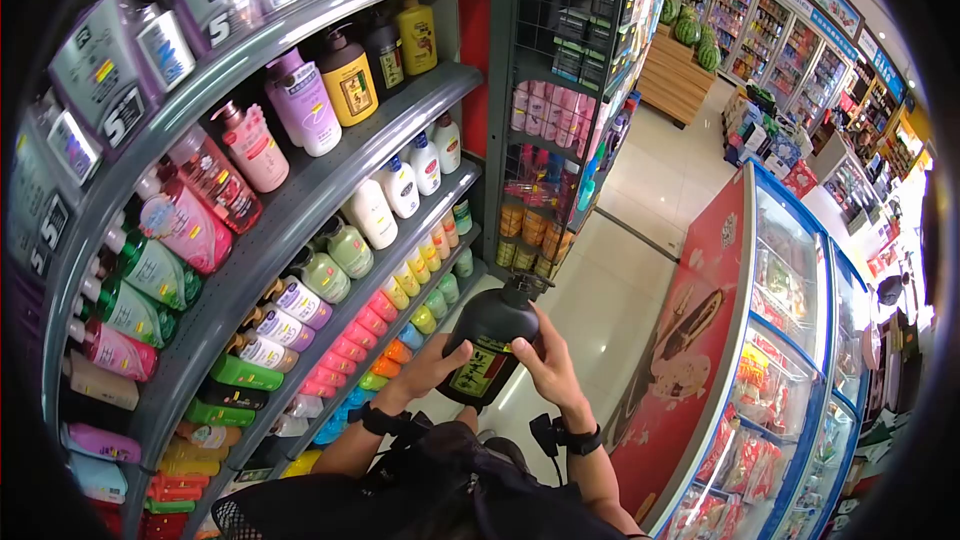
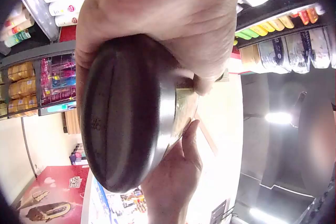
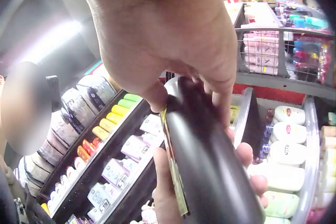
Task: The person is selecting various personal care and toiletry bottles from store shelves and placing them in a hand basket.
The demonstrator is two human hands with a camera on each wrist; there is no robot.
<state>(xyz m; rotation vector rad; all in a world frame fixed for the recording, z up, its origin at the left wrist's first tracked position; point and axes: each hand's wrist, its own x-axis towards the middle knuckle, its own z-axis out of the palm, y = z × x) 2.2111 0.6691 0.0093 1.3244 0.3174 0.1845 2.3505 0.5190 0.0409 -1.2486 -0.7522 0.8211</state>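
A black pump bottle (image 1: 488,325) with a dark green and yellow label is held between both hands in front of the body. The left hand (image 1: 428,368) grips its left side, thumb on the front. On the other side the right hand (image 1: 550,360) grips near the shoulder, its thumb by the label's top. From the left wrist view the bottle's base (image 2: 118,124) faces the camera under the left hand (image 2: 163,14). In the right wrist view the right hand (image 3: 168,29) wraps the upper part of the bottle (image 3: 210,155), with left fingertips (image 3: 257,182) along the far side.
Curved shelves (image 1: 300,180) of shampoo and wash bottles rise on the left. A wire rack (image 1: 560,70) with small packs stands ahead. On the right is a red freezer (image 1: 680,340) with glass lids, and tiled floor (image 1: 610,280) runs between. Watermelons (image 1: 688,28) sit farther back.
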